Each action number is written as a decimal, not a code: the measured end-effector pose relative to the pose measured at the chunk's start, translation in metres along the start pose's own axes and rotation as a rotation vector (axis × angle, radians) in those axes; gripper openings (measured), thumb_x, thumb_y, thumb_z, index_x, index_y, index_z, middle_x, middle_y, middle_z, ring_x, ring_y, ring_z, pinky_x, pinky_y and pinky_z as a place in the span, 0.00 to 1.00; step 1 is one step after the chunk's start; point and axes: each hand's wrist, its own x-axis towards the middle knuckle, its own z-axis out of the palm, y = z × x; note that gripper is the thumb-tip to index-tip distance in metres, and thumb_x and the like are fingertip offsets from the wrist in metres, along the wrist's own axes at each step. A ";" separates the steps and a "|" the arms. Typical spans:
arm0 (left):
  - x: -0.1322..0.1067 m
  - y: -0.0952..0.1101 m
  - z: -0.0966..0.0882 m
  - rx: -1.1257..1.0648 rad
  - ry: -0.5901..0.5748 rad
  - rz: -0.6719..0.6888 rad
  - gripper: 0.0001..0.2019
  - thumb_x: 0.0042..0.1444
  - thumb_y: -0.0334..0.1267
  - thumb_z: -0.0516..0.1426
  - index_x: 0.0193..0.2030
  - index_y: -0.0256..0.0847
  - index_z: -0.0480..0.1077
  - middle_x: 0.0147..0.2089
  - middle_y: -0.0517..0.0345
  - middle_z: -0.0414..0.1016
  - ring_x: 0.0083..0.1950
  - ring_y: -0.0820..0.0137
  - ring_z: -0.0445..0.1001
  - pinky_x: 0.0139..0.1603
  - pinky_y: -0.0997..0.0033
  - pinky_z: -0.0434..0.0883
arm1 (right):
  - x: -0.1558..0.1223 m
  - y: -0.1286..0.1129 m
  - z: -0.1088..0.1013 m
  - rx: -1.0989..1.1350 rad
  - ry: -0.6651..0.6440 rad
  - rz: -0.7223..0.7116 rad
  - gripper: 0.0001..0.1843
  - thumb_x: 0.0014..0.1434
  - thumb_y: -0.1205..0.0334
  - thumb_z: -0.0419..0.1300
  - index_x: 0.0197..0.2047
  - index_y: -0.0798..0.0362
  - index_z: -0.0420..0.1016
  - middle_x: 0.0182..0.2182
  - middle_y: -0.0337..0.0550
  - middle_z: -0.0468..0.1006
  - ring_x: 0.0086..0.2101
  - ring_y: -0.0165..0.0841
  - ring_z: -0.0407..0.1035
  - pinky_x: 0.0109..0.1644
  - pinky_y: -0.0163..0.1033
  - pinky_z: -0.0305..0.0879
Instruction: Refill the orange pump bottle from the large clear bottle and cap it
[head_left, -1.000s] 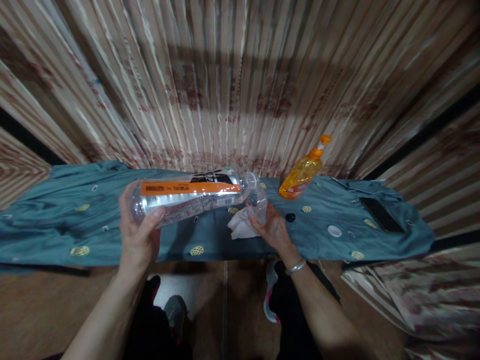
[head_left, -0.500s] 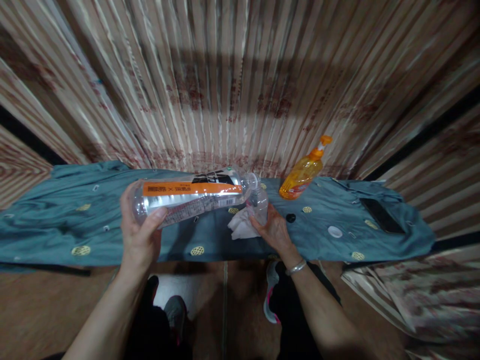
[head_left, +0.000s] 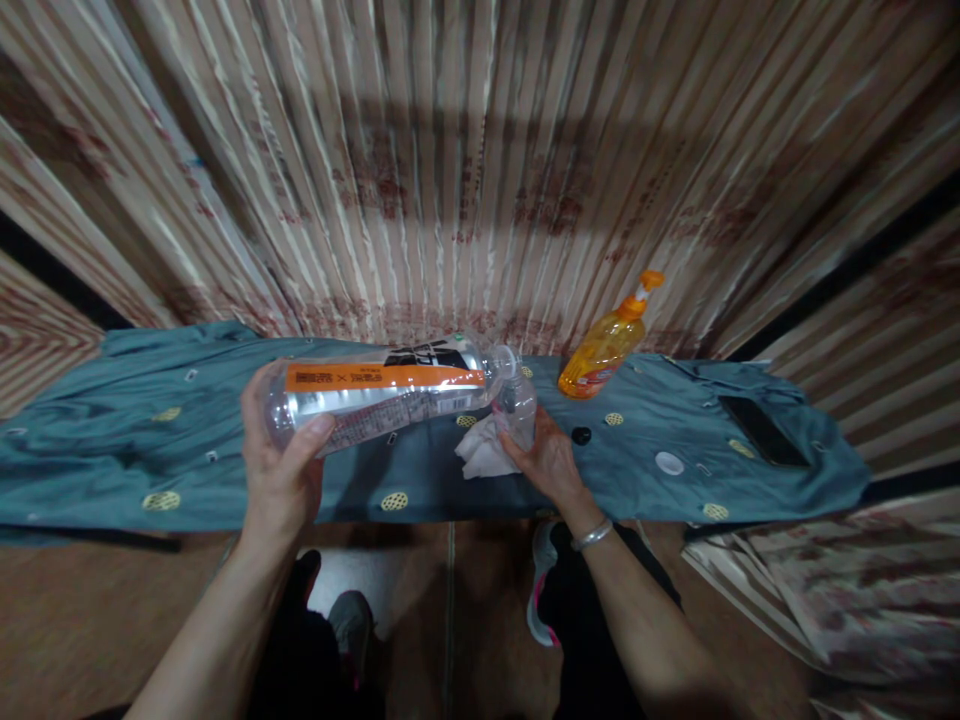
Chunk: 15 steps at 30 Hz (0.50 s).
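My left hand (head_left: 281, 470) is closed round the base of a large clear plastic bottle (head_left: 382, 392) with an orange label band. The bottle lies almost level above the table, its open mouth pointing right. That mouth meets the top of a small clear bottle (head_left: 517, 408), which stands on the teal cloth (head_left: 150, 450). My right hand (head_left: 547, 460) grips the small bottle from the near side. A crumpled white tissue (head_left: 480, 450) lies just left of my right hand.
An orange pump bottle (head_left: 606, 345) stands at the back right. A small black cap (head_left: 580, 435) and a white cap (head_left: 669, 462) lie on the cloth to the right. A dark phone (head_left: 761, 428) rests near the table's right end. Striped curtains hang behind.
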 end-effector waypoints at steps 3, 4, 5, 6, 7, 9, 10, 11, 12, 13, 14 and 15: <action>0.000 0.007 0.004 -0.072 0.048 -0.078 0.39 0.30 0.51 0.82 0.55 0.62 0.81 0.55 0.62 0.80 0.57 0.56 0.76 0.74 0.38 0.67 | 0.000 0.000 0.000 -0.001 -0.002 -0.003 0.27 0.65 0.52 0.68 0.63 0.52 0.73 0.49 0.61 0.87 0.49 0.55 0.84 0.55 0.63 0.82; 0.000 0.008 0.005 -0.073 0.056 -0.082 0.40 0.29 0.51 0.82 0.55 0.61 0.82 0.55 0.62 0.80 0.57 0.55 0.76 0.74 0.37 0.66 | 0.000 0.000 0.000 0.000 -0.001 -0.007 0.27 0.65 0.52 0.67 0.64 0.52 0.73 0.49 0.62 0.87 0.49 0.56 0.84 0.55 0.63 0.82; 0.000 0.009 0.006 -0.070 0.061 -0.084 0.40 0.29 0.51 0.82 0.54 0.61 0.82 0.55 0.61 0.80 0.56 0.55 0.76 0.75 0.36 0.66 | 0.000 0.000 0.000 0.000 0.001 -0.009 0.27 0.65 0.52 0.67 0.64 0.53 0.72 0.49 0.62 0.87 0.49 0.56 0.84 0.55 0.63 0.82; -0.001 0.009 0.006 -0.066 0.062 -0.084 0.40 0.29 0.51 0.82 0.55 0.61 0.82 0.55 0.61 0.80 0.56 0.55 0.76 0.75 0.35 0.65 | 0.000 0.001 0.001 -0.003 0.003 -0.009 0.27 0.65 0.52 0.67 0.64 0.53 0.72 0.49 0.62 0.87 0.49 0.56 0.84 0.55 0.63 0.82; -0.001 0.008 0.006 -0.065 0.061 -0.085 0.40 0.29 0.51 0.82 0.55 0.61 0.81 0.55 0.61 0.80 0.57 0.54 0.77 0.75 0.34 0.65 | -0.001 0.001 0.001 -0.005 0.004 -0.007 0.27 0.65 0.52 0.67 0.64 0.53 0.72 0.49 0.62 0.87 0.49 0.56 0.84 0.54 0.63 0.82; -0.001 0.006 0.004 -0.061 0.052 -0.080 0.40 0.30 0.51 0.82 0.56 0.61 0.81 0.55 0.61 0.80 0.57 0.54 0.77 0.75 0.34 0.65 | -0.001 0.002 0.002 -0.011 0.008 0.000 0.28 0.65 0.50 0.67 0.64 0.52 0.72 0.48 0.60 0.87 0.49 0.55 0.84 0.54 0.62 0.82; -0.001 0.005 0.004 -0.058 0.046 -0.073 0.40 0.31 0.51 0.82 0.56 0.61 0.81 0.56 0.61 0.80 0.57 0.54 0.77 0.75 0.35 0.65 | -0.001 0.002 0.002 -0.011 0.009 0.002 0.28 0.65 0.50 0.67 0.64 0.51 0.71 0.48 0.59 0.87 0.49 0.55 0.84 0.54 0.62 0.82; -0.001 0.004 0.003 -0.052 0.041 -0.062 0.40 0.32 0.51 0.81 0.57 0.61 0.80 0.56 0.61 0.80 0.58 0.54 0.77 0.75 0.35 0.65 | -0.001 0.002 0.002 -0.010 0.010 0.003 0.28 0.65 0.50 0.67 0.64 0.50 0.71 0.49 0.59 0.87 0.49 0.54 0.84 0.54 0.62 0.82; -0.001 0.003 0.002 -0.045 0.035 -0.050 0.39 0.33 0.51 0.81 0.57 0.61 0.80 0.56 0.61 0.80 0.58 0.54 0.77 0.75 0.35 0.65 | -0.001 0.002 0.002 -0.009 0.010 0.004 0.28 0.65 0.49 0.67 0.64 0.50 0.71 0.49 0.59 0.87 0.49 0.54 0.84 0.54 0.62 0.82; -0.001 0.003 0.002 -0.037 0.029 -0.039 0.39 0.34 0.51 0.81 0.58 0.61 0.80 0.57 0.61 0.79 0.58 0.54 0.77 0.75 0.36 0.65 | -0.001 0.002 0.002 -0.009 0.009 0.006 0.28 0.65 0.50 0.67 0.64 0.50 0.71 0.49 0.59 0.87 0.50 0.55 0.84 0.54 0.62 0.82; -0.001 0.002 0.001 -0.033 0.023 -0.032 0.39 0.35 0.52 0.80 0.58 0.61 0.79 0.57 0.60 0.79 0.58 0.54 0.77 0.75 0.36 0.66 | -0.001 0.001 0.001 -0.008 0.006 0.008 0.28 0.65 0.50 0.67 0.64 0.50 0.71 0.49 0.59 0.87 0.50 0.55 0.84 0.54 0.63 0.82; -0.001 0.001 0.001 -0.029 0.017 -0.030 0.39 0.36 0.52 0.80 0.59 0.62 0.79 0.57 0.60 0.79 0.58 0.54 0.77 0.74 0.35 0.67 | 0.000 0.001 0.001 -0.006 0.001 0.011 0.28 0.65 0.50 0.67 0.64 0.50 0.71 0.49 0.60 0.87 0.50 0.55 0.84 0.55 0.63 0.82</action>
